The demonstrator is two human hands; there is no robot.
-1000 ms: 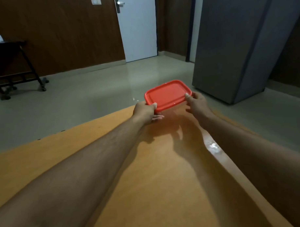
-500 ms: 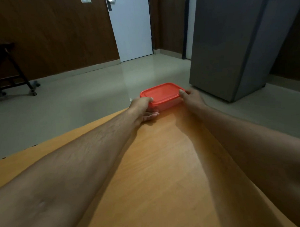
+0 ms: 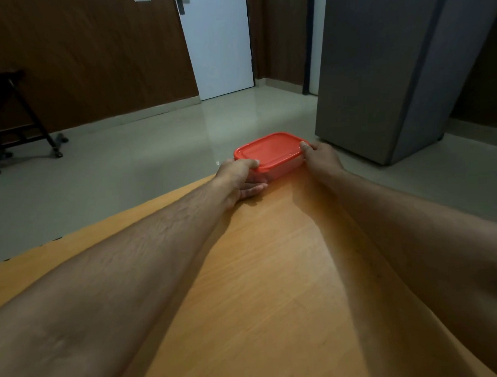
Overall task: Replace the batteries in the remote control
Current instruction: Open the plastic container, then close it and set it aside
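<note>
Red-lidded box (image 3: 271,151): lowered since a second ago, now resting on worktop (image 3: 261,272). My left hand (image 3: 237,174) and right hand (image 3: 319,157) fingers grip its ends. Remote unseen; I judge opening comes next.

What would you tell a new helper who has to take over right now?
Left hand: thumb on the red lid, fingers along the near side of the box. Right hand: grips the lid's right end.
The box sits at the far corner of the wooden table, lid on.
No remote control or batteries can be seen; the box wall is too cloudy to tell what is inside.
Done: box on the table, both hands on it.
Left: probably open the lid, find the remote and batteries, then swap the batteries.
</note>
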